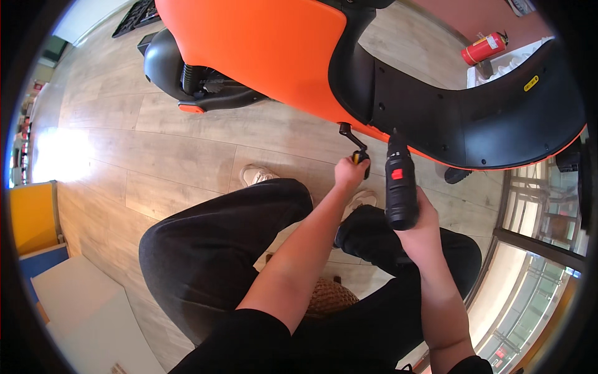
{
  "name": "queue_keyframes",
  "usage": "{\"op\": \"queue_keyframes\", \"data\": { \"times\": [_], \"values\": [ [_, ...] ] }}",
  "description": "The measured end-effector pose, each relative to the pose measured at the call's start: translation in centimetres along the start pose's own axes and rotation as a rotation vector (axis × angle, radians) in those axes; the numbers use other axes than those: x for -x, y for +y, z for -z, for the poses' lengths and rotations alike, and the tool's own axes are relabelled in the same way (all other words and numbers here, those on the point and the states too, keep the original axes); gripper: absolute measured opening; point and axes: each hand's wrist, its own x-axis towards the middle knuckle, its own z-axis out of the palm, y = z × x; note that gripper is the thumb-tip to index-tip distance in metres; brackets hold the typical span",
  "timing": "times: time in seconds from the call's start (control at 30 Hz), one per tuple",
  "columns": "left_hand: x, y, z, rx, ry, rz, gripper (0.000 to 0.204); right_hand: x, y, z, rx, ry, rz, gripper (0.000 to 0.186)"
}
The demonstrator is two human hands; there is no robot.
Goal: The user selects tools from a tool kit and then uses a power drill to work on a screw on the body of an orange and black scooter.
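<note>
An orange and black scooter (258, 47) spans the upper part of the view, with a black curved deck (491, 117) on the right. A black crank arm (350, 135) hangs from its lower edge, with a black and yellow pedal (360, 156) at its end. My left hand (351, 171) is closed on that pedal. My right hand (417, 221) grips a black cordless drill (400, 190) with a red switch. The drill points up toward the deck's lower edge, just right of the crank. Its handle is mostly hidden behind my hand and the drill body.
My bent legs and a woven stool (327, 296) are below my arms. A red fire extinguisher (479, 48) stands at upper right, a black tray (134, 17) at upper left. Yellow, blue and white panels (31, 218) line the lower left; a railed glass edge (523, 299) is at right.
</note>
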Motion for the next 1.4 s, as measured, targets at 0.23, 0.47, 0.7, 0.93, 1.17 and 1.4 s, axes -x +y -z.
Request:
{"op": "queue_keyframes", "data": {
  "times": [0.23,0.47,0.7,0.93,1.17,1.4],
  "values": [
    [-1.8,-1.1,-2.6,0.085,-0.183,-0.051,0.051,-0.7,-0.8,-0.2,0.282,0.022,0.09,0.045],
    [2.0,1.7,-2.0,0.789,-0.569,0.164,0.019,-1.5,0.1,0.5,0.32,-0.03,0.073,0.045],
    [3.1,5.5,1.8,1.015,-0.6,0.308,0.012,-1.0,-2.9,2.4,0.289,-0.019,0.208,0.048],
    [5.7,9.4,3.5,0.654,-0.436,0.247,0.008,-1.3,-3.8,4.5,0.309,0.043,0.197,0.047],
    [0.2,3.0,1.6,0.873,-0.549,0.389,0.003,-3.1,-0.4,1.1,0.539,-0.115,0.275,0.045],
    [2.8,3.8,1.2,1.138,-0.623,0.303,0.026,-2.3,-0.9,0.2,0.486,-0.12,0.253,0.041]
  ]
}}
